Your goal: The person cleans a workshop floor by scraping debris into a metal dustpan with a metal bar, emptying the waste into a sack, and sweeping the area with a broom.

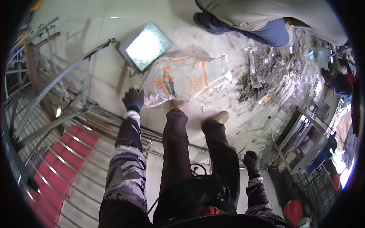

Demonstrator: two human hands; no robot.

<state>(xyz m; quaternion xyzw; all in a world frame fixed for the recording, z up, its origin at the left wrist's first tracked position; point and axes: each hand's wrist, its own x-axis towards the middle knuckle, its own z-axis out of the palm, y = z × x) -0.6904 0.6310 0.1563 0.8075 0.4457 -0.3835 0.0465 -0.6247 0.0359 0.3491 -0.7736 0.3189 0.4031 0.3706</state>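
Observation:
A white woven sack [192,81] with orange and blue print lies on the floor in front of my feet. My left hand [134,99], in a dark glove with a blue band at the wrist, is closed at the sack's left edge and appears to grip it. Just beyond the sack's upper left part, a grey square box [127,56] with a bright, glassy-looking top stands tilted. My right hand [251,162], also dark-gloved, hangs beside my right leg, curled into a fist. I can see nothing in that fist.
Dirt and rubble [272,68] with plastic scraps spread across the floor on the right. Another person's leg [262,32] is at the top. Metal railings [72,163] and a bent metal frame [64,76] fill the left side. Stacked boards [304,133] stand at right.

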